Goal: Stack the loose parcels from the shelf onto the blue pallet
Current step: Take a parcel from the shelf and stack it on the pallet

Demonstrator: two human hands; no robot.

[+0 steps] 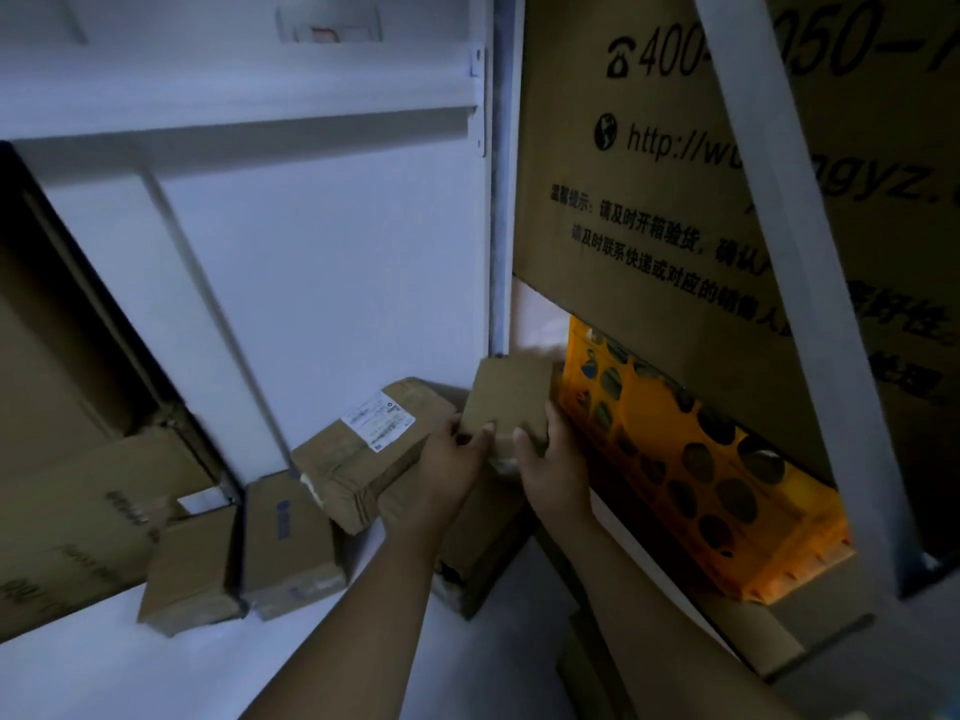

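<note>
The small brown parcel [506, 402] was just right of the frame's centre, tilted and held between both your hands above the other parcels on the white shelf [78, 678]. Your left hand [452, 459] had its grip closed on the lower left edge, thumb on the top face. Your right hand [550, 459] gripped the lower right corner with its fingers curled behind, close against the orange crate [691, 459]. For this step you likely needed to slide your fingers further under the base and draw the parcel straight towards you. That would keep it clear of the crate and of the long taped parcel [363, 459] beside your left wrist. The blue pallet was not in view, so you would have had to turn, then set the parcel flat and square. The long parcel carried a white label [376, 415] with print too small to read. The middle parcel [291, 543] in the lower left showed a blurred blue mark. The large carton [623, 174] at the upper right bore a telephone symbol with "400-" and "050-", and below it "http://w" and "ngyz.". A white upright [769, 200] cut across both lines. Under these ran a Chinese notice beginning "温馨提示:请及时开箱验货".
</note>
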